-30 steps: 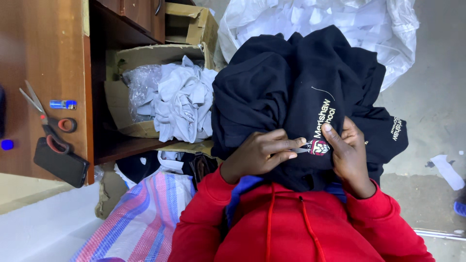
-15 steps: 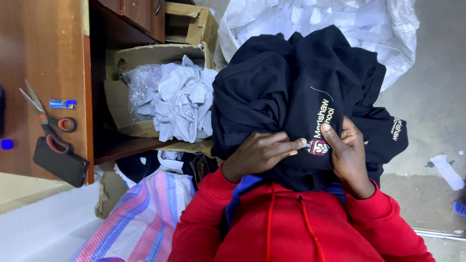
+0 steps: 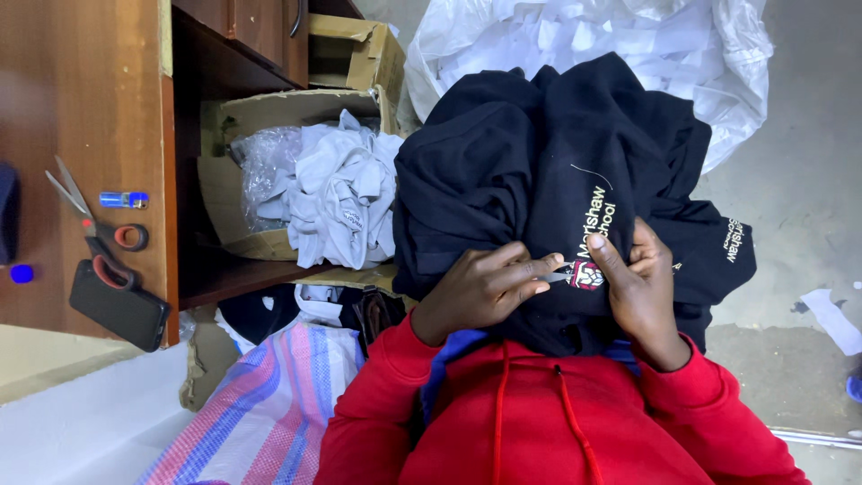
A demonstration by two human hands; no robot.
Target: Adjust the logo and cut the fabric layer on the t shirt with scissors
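Navy fleece sweatshirt (image 3: 548, 171), crumpled, lies on the lap; its embroidered red-and-white crest (image 3: 586, 275) sits between both hands. Left hand (image 3: 480, 287) pinches a small pale tool at the crest; right hand (image 3: 639, 292) clamps the cloth taut. Wooden desk (image 3: 81, 99) with orange-handled scissors (image 3: 94, 229) alongside; grey concrete floor (image 3: 799, 207).

Both arms, in red sleeves, reach forward from the body with the wrists close together. The left hand (image 3: 485, 292) lies knuckles up, its fingers (image 3: 530, 268) stretched toward the right hand (image 3: 639, 283), whose fingers curl inward in a pinch.
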